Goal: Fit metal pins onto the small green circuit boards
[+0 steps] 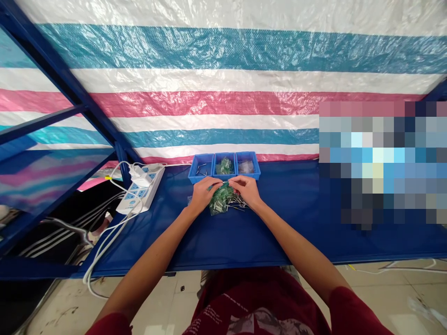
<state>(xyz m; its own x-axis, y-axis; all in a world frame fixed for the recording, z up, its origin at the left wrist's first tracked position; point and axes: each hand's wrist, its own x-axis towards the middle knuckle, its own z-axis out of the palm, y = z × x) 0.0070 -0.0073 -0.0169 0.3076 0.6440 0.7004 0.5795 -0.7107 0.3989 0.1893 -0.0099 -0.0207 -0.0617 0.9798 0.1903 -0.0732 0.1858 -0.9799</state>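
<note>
My left hand (pixel 202 193) and my right hand (pixel 247 190) meet just in front of the blue bins, fingertips pinched close together. Something small and thin seems to sit between them, too small to name. Under the hands lies a pile of small green plastic bags (pixel 219 204), with metal pieces in or on them. Loose thin metal pins or screws (pixel 237 202) are spread beside it, near my right hand. Behind stand three joined blue bins: the left bin (pixel 191 173) holds a few thin metal pieces, the middle one green bags (pixel 225 165), the right one clear bags (pixel 246 167).
A white power strip (pixel 148 193) with plugs and trailing white cables (pixel 104 244) lies at the left of the blue table (pixel 293 223). Blue metal frame bars (pixel 96 123) rise at the left. A striped plastic sheet (pixel 223 102) hangs behind. The far right is blurred out.
</note>
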